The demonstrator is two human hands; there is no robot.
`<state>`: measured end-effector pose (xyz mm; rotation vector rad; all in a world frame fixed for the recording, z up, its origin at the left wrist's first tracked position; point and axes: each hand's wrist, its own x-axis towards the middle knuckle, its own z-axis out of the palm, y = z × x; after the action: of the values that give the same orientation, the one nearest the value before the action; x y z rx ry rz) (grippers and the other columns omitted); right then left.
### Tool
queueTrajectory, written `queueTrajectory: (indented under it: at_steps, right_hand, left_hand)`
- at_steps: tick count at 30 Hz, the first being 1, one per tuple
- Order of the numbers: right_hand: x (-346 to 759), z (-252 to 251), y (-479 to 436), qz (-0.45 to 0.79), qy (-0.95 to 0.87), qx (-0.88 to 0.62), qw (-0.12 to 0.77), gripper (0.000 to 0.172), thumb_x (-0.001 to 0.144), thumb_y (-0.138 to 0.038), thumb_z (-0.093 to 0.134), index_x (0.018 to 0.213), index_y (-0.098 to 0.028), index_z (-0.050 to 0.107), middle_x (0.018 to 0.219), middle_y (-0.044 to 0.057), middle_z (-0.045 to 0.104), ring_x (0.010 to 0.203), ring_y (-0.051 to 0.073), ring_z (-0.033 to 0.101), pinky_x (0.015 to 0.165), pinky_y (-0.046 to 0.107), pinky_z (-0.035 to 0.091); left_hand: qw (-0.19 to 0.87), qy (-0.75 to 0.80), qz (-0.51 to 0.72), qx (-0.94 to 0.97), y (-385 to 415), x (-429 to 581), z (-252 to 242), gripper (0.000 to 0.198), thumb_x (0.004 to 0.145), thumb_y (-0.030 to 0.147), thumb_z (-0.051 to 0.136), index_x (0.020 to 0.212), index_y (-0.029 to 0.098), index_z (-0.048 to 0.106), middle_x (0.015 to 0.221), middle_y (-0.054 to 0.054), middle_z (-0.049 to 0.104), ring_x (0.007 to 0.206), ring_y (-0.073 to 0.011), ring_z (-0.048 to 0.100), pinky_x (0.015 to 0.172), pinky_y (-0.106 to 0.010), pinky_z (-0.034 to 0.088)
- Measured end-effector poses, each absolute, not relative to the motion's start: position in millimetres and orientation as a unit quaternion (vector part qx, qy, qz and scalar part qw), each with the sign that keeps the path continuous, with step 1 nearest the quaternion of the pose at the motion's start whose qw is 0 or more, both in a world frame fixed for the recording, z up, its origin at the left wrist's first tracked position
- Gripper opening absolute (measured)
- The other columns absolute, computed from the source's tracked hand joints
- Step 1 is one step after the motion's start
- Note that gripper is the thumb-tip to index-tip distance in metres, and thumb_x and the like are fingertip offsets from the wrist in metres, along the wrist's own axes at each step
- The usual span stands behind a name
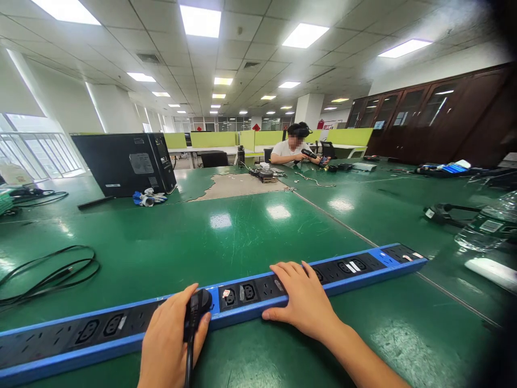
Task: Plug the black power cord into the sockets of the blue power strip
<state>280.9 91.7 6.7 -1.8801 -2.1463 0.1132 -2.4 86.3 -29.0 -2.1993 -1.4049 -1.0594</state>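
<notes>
A long blue power strip (363,268) with black sockets lies across the green table (226,237) close in front of me. My left hand (172,339) is closed round a black plug (196,311) that sits on the strip, its cable running down toward me. My right hand (302,299) lies flat on the strip just right of the plug, fingers stretched over the sockets, holding nothing.
A black computer case (125,163) stands at the back left, with a loose black cable (52,275) coiled at the left. A clear plastic bottle (488,223) and black gear lie at the right. Another person (293,151) sits at the far end, handling a tool.
</notes>
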Motion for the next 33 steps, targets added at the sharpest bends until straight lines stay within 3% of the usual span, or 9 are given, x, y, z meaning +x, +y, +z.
queueTrajectory:
  at_steps: [11,33]
  right_hand:
    - [280.3,9.2,92.1,0.049,-0.742,-0.655,0.132,0.095,0.058,-0.066,0.078,0.135,-0.018,0.053,0.14,0.012,0.053,0.131,0.033,0.042,0.117,0.058,0.017]
    - [280.4,6.3,92.8,0.039,-0.744,-0.651,0.145,0.092,0.057,-0.065,0.078,0.133,-0.019,0.054,0.138,0.012,0.055,0.129,0.034,0.045,0.116,0.059,0.02]
  left_hand:
    - [0.16,-0.456,-0.373,-0.792,86.2,-2.0,-24.6,0.031,0.095,0.04,0.048,0.119,0.021,0.054,0.105,-0.005,0.069,0.095,-0.0213,0.064,0.086,-0.035,0.047]
    - [0.134,-0.439,-0.359,-0.813,84.2,-0.7,-14.4,0.041,0.092,0.031,0.051,0.133,0.027,0.05,0.11,-0.003,0.07,0.099,-0.0212,0.064,0.084,-0.036,0.05]
